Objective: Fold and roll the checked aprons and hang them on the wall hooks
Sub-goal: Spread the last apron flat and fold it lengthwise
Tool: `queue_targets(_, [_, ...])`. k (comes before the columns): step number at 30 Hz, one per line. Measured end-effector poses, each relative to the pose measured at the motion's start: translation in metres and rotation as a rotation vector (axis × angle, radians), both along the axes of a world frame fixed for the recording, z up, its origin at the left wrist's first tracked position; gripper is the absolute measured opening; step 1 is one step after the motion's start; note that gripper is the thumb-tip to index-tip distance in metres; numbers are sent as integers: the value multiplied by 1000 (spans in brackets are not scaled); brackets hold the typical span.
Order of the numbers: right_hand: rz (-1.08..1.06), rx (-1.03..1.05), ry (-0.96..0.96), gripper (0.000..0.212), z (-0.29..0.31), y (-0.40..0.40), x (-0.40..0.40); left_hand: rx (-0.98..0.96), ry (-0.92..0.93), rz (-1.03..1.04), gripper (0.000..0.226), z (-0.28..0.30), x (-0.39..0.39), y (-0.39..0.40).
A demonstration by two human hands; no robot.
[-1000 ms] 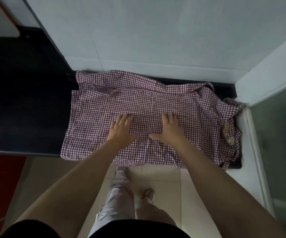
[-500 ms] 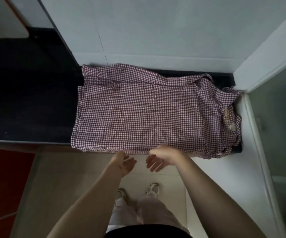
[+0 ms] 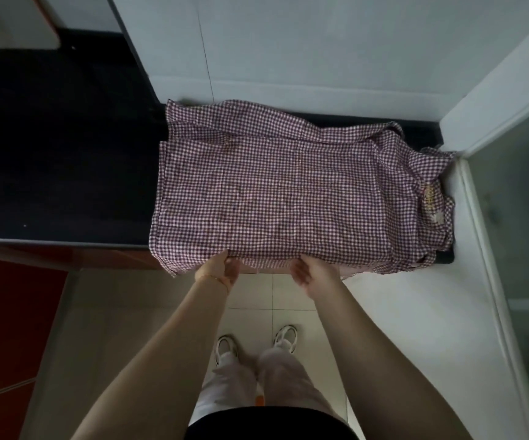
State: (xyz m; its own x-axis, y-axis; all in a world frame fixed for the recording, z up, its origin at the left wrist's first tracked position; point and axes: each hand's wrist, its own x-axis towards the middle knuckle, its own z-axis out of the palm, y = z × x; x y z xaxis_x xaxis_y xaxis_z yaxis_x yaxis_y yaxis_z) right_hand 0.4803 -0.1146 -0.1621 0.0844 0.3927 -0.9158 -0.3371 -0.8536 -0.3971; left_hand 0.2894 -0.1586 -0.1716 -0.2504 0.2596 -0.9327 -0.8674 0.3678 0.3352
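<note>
A maroon-and-white checked apron lies spread and folded flat on the right end of a dark counter. Its straps and a beige patch are bunched at the right end, and its near edge hangs slightly over the counter front. My left hand and my right hand are palm-up at that near edge, side by side. Their fingers reach under the hem and are hidden by the cloth, with the thumbs at the fold, pinching it.
A pale wall rises directly behind the counter. A white frame with a glass panel closes off the right side. Red cabinet fronts sit below the counter on the left. My feet stand on the tiled floor.
Both hands left the top of the apron, where they pressed flat, drew back to its near edge, and now have their fingers under the hem.
</note>
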Motion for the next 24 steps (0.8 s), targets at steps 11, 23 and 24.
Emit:
queue_targets(11, [844,813,-809,54,54,74,-15,185,1288,-1165,64,55,-7,66])
queue_targets(23, [1465,508,-1305,104,3,46,-25,-60,1624,-1626,56,11,-2,70])
queue_targets(24, [1414,514,-1356,93,2,46,-28,-75,1640,-1634,46,11,-1,73])
